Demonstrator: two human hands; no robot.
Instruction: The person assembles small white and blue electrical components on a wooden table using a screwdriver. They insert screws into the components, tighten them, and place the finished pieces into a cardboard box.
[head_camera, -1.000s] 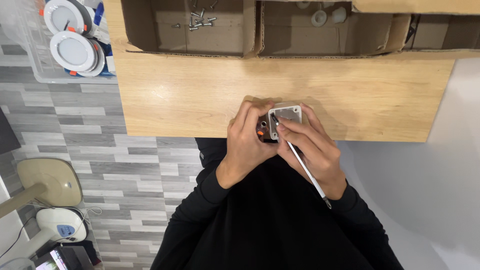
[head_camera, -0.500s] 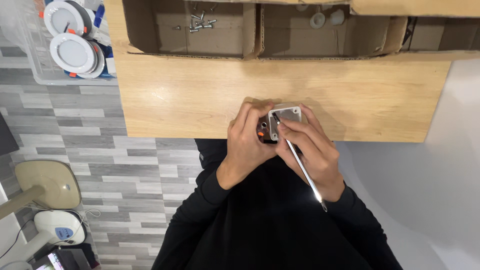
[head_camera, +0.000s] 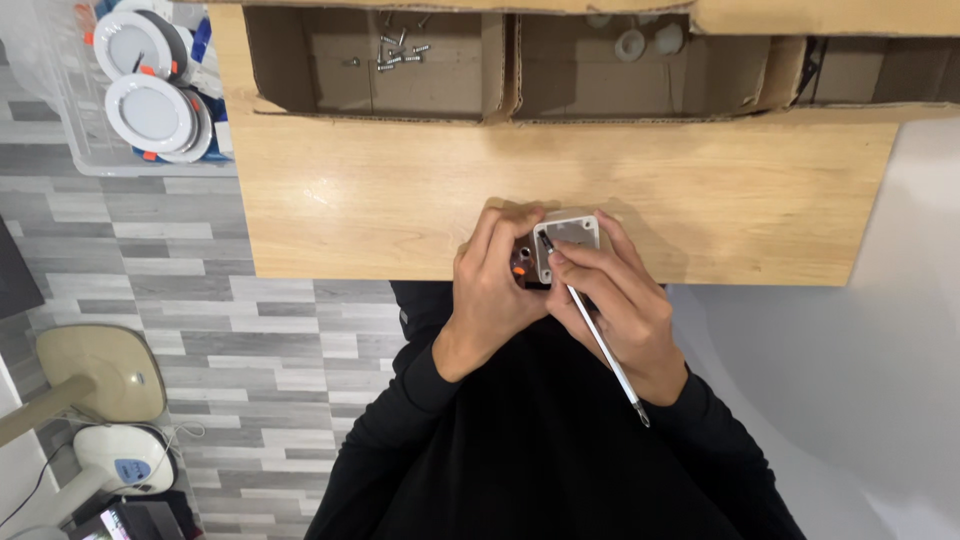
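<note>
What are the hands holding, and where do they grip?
The left hand cups a small grey box by its side. The right hand pinches a thin tool near its tip.

This looks like a small assembly workshop, not a home. At the top of the frame, open cardboard boxes (head_camera: 400, 70) stand in a row on a plain wooden worktable (head_camera: 400, 200); one holds loose screws (head_camera: 398, 52), another holds small white round parts (head_camera: 645, 42). In the upper left, a clear plastic bin (head_camera: 60, 110) is filled with round white ceiling lamps (head_camera: 150, 112). The floor (head_camera: 200, 300) has grey plank tiles, and a fan base (head_camera: 95, 375) stands at the lower left.
</note>
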